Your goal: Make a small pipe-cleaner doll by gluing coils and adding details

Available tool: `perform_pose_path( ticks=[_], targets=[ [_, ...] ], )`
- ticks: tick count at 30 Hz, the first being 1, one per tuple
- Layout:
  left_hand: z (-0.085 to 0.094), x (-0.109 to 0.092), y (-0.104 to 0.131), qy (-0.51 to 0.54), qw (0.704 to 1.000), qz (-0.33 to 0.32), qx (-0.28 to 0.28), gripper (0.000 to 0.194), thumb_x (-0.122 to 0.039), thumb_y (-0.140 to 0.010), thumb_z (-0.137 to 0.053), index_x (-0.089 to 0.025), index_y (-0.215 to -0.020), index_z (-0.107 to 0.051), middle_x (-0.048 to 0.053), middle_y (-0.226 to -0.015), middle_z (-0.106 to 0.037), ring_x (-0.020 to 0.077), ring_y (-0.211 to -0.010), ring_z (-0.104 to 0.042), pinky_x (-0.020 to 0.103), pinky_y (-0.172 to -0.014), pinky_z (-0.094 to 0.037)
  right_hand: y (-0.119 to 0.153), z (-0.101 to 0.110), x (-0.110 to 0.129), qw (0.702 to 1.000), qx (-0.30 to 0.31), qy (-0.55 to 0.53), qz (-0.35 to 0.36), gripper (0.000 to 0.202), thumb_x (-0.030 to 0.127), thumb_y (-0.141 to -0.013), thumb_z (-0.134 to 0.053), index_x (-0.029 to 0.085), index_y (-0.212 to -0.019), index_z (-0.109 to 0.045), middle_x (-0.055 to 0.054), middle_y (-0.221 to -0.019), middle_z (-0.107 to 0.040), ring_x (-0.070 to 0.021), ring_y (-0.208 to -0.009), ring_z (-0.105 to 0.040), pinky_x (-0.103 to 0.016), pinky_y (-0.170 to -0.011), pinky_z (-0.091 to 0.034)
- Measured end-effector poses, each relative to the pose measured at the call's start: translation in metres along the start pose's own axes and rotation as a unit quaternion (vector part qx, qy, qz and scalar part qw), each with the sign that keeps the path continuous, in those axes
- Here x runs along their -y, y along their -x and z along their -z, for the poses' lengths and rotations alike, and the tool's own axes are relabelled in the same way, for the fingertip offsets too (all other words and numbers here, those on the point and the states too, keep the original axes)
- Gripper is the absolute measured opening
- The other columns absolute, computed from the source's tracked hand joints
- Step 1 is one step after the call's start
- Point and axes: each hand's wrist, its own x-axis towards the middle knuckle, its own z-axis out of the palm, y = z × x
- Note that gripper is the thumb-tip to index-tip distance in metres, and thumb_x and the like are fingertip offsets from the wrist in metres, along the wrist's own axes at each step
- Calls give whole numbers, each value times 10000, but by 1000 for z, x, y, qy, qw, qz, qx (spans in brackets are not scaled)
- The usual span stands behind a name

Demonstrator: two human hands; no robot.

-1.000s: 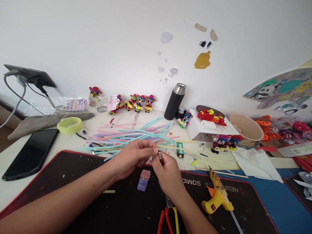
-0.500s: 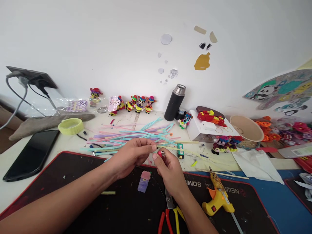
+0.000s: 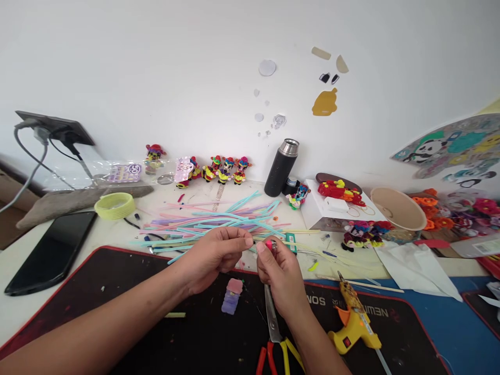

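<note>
My left hand is closed in a pinch, thumb against forefinger, over the front of the dark mat. What it pinches is too small to make out; a tiny dark speck shows at the fingertips. Just to the right, my right hand is wrapped round a red lighter with a metal top, most of it hidden by the fingers. A small gap separates the two hands. Below them lies a pink and purple fuzzy piece. Scissors and red- and yellow-handled pliers lie by my right wrist.
Behind my hands spreads a pile of pastel pipe cleaners. A yellow glue gun rests at right. Farther back are a black flask, a white box and small dolls. A phone lies at left.
My right hand with the lighter has shifted slightly right, away from my left fingertips. The whole view has moved a little.
</note>
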Motion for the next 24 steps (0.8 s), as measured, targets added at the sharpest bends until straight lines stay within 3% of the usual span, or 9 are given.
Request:
perform_pose_path(
  ticks=[24],
  targets=[
    [-3,3,-1,16,1000,14,4,480,-484,-677,-958,-186,-725,-584,-143,-493,-265,49,-469,-102,248,-443,-61,-1,-1,-1,1000,-13,-5,-9,516,681,-873,-779,224,-818,-545,114,-597,-320,-74,-488,-235,-226,-433,-183]
  ],
)
